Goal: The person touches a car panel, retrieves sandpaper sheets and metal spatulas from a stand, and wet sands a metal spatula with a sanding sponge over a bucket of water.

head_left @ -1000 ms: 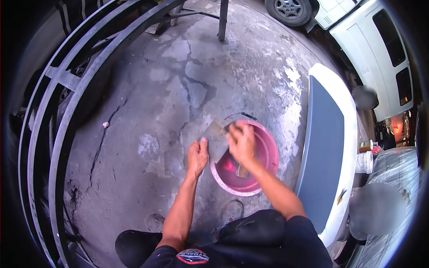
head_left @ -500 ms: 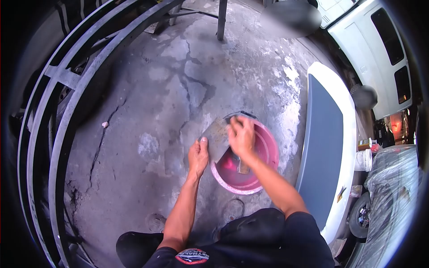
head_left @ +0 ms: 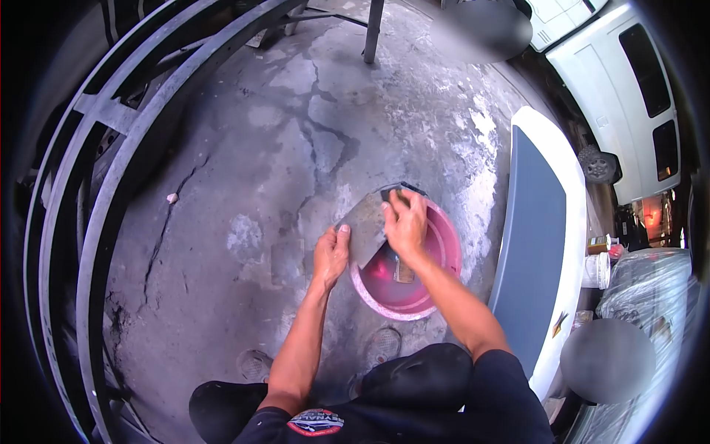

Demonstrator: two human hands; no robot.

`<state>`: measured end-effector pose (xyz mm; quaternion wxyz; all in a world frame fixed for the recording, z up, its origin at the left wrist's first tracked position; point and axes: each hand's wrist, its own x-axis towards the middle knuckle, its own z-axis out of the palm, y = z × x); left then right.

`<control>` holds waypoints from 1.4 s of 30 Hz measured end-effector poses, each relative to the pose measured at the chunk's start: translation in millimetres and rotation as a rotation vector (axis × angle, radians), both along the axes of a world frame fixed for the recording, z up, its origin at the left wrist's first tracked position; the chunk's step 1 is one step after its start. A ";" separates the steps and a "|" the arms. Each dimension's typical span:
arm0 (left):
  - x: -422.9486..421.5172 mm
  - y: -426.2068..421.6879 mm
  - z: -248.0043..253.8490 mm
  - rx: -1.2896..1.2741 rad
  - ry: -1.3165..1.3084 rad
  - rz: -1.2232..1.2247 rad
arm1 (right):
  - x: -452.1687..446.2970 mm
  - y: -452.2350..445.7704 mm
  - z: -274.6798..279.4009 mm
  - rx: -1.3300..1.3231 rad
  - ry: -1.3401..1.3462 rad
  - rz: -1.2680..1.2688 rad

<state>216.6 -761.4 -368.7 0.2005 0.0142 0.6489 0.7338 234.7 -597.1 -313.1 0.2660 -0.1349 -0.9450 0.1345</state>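
Observation:
My left hand (head_left: 331, 255) grips the lower left edge of a flat grey sheet (head_left: 364, 228) with brownish smudges, thumb on top. The sheet is tilted over the left side of a round pink basin (head_left: 446, 237). My right hand (head_left: 405, 224) is at the sheet's right side, fingers bent and closed on a small dark piece (head_left: 390, 193) that I cannot make out clearly. Inside the basin, below my right wrist, sits a tan block (head_left: 404, 271) in what looks like shallow liquid. Something black shows at the basin's far rim, partly hidden.
A white and blue-grey panel (head_left: 534, 244) stands to the right of the basin. Curved metal rails (head_left: 111, 118) run along the left. Cracked concrete floor (head_left: 244, 163) lies around. A white van (head_left: 621, 96), a white bucket (head_left: 596, 271) and plastic sheeting (head_left: 643, 296) are farther right.
My right hand has shifted slightly right and down along the sheet. The sheet and my left hand have moved a little to the right.

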 end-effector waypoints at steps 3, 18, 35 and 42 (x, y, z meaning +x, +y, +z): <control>-13.3 -4.5 10.9 -0.047 -0.018 -0.048 | 36.6 -45.1 5.3 -0.049 -0.043 0.339; -22.0 -22.4 -3.1 -0.136 0.110 -0.284 | 23.7 -47.2 8.6 -0.076 -0.067 0.317; -8.3 -19.1 -1.8 -0.161 0.059 -0.254 | -0.6 -26.7 11.9 -0.015 -0.128 0.268; -9.2 -16.9 -0.7 -0.021 0.038 -0.161 | 6.4 -37.2 7.0 0.021 -0.049 0.388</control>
